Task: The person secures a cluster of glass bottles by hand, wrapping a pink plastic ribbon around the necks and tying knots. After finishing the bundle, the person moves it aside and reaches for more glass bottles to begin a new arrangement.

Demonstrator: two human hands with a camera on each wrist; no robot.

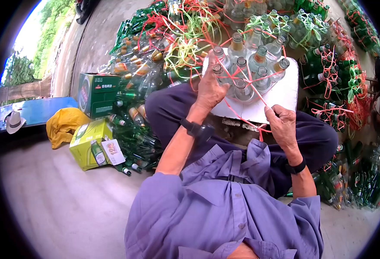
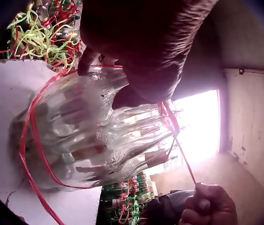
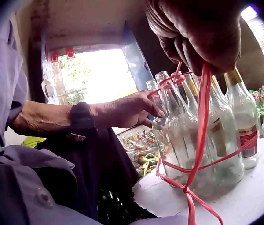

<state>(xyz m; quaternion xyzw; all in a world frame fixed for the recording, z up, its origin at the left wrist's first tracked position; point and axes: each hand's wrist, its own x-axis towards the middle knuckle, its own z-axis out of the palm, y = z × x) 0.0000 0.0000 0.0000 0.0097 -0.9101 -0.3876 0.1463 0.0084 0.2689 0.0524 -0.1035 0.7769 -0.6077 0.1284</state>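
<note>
A cluster of clear glass bottles [image 1: 259, 60] stands upright on a white board [image 1: 287, 99] between the person's legs. Red plastic strapping [image 3: 202, 122] crosses over the bottle necks and loops round the bodies, with a knot low on the near side. At the cluster's left edge, the left hand [image 1: 211, 90] holds an outer bottle by its neck, thumb on the near side. The right hand [image 1: 282, 125] grips a strand of the strapping, pulled taut from the necks toward the person's right. Part of the left hand's grip is hidden behind the bottle.
Tangled yellow-green and red strapping [image 1: 190, 41] lies beyond the board on the left. Loose green bottles [image 1: 140, 142] are heaped beside the left knee, near a green carton [image 1: 101, 97] and a yellow-green box [image 1: 90, 144]. Tied bottle bundles [image 1: 328, 69] stand on the right.
</note>
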